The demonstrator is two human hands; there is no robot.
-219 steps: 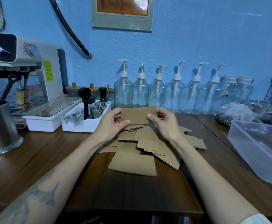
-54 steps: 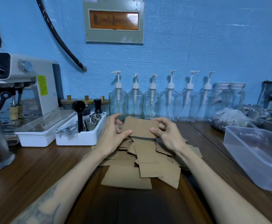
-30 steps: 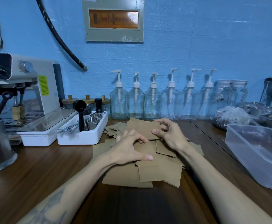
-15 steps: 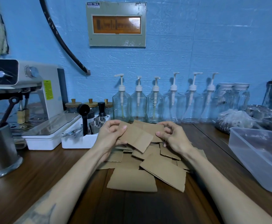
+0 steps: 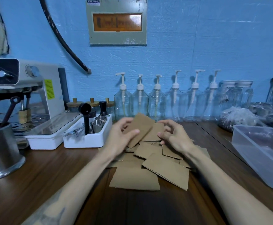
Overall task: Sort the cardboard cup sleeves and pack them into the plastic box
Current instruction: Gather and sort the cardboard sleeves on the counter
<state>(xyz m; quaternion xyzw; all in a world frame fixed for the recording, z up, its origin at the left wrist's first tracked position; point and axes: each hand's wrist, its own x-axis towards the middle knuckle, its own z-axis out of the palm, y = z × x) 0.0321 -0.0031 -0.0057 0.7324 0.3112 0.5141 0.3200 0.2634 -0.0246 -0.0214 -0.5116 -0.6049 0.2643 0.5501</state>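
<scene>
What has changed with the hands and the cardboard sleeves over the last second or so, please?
The left hand, flat on the pile a second ago, has lifted and now pinches a tilted sleeve against the stack of sleeves that the right hand keeps holding. The loose sleeves and the plastic box have stayed put.

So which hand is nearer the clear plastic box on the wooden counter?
Right. The right hand holds cardboard sleeves mid-counter, with bare wood between it and the clear plastic box; the left hand is farther off, beyond the sleeves.
</scene>
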